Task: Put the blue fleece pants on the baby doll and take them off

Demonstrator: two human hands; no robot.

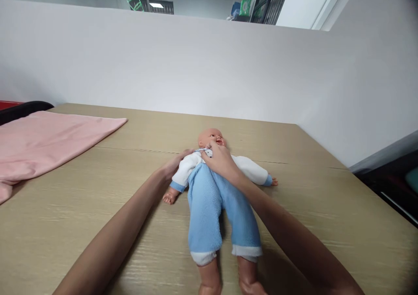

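A baby doll [209, 137] lies on its back on the table, its head towards the wall and its feet towards me. It wears a white top [250, 169] with blue cuffs and fluffy blue trousers [205, 216] with white hems. My right hand [222, 159] is on the doll's upper chest, just below the chin, its fingers bent and closed at the top's neckline [208, 152]. Beside the doll's shoulder on the left, my left hand [179, 161] touches the sleeve. Its fingertips are partly hidden behind the shoulder.
A pink cloth [55, 140] lies on the table [156, 251] at the left. Behind it is a black-edged object [35, 105]. A white wall [163, 64] rises at the table's far edge. Dark objects [392, 173] stand beyond the right edge.
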